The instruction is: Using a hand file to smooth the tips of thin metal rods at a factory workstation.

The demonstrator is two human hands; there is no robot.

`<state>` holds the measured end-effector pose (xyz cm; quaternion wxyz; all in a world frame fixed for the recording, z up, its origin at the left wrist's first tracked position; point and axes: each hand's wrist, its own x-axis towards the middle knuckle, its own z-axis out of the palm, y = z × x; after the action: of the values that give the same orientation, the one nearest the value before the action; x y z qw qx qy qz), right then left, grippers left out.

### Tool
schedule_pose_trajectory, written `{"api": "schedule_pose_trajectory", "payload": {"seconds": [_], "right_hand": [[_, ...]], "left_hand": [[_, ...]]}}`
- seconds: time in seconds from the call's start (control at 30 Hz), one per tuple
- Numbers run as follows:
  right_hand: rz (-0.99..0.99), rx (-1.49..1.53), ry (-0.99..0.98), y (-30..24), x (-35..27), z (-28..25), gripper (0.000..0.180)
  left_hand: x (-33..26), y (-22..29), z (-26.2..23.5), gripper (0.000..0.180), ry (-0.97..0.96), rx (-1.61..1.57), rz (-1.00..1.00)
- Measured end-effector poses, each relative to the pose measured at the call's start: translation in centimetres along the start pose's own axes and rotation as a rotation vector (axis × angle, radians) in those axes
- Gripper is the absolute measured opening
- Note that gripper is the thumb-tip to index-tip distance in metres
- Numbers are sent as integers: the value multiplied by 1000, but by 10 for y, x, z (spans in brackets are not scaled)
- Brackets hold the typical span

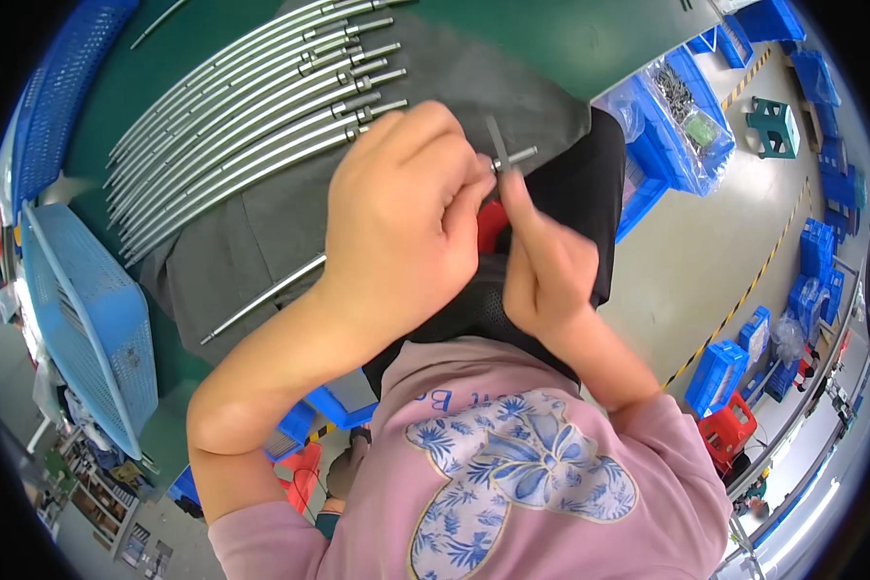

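My left hand [403, 208] is closed around a slim metal rod [261, 302]. Its long part slopes down and left from behind my wrist, and its tip sticks out past my fingers on the right. Closed too, my right hand [554, 263] pinches a narrow flat grey strip [497, 138] that crosses the rod near its tip. The strip looks like a small flat file or wrench, but its exact kind is unclear. Several similar metal rods [251, 130], with collars near their right ends, lie side by side at the upper left.
The rods lie on dark grey cloth [261, 232] over a green table [512, 34]. Blue baskets [97, 319] stand along the left. Right of the table, a blue bin [681, 126] holds bagged metal parts. Stools, one green [775, 129], and blue boxes [717, 375] stand beyond on the floor.
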<state>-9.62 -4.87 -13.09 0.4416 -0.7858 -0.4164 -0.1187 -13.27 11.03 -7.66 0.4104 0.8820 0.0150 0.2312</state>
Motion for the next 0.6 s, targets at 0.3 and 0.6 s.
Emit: {"api": "schedule_pose_trajectory", "payload": {"seconds": [0.3,0.6], "right_hand": [[30,27,20,-5,-14,-4,62],[49,28,-5,1,-9,-5,65]], "left_hand": [[-5,2,2,15,-3,-4,-24],[1,-1,5,16,11,-7,14]]}}
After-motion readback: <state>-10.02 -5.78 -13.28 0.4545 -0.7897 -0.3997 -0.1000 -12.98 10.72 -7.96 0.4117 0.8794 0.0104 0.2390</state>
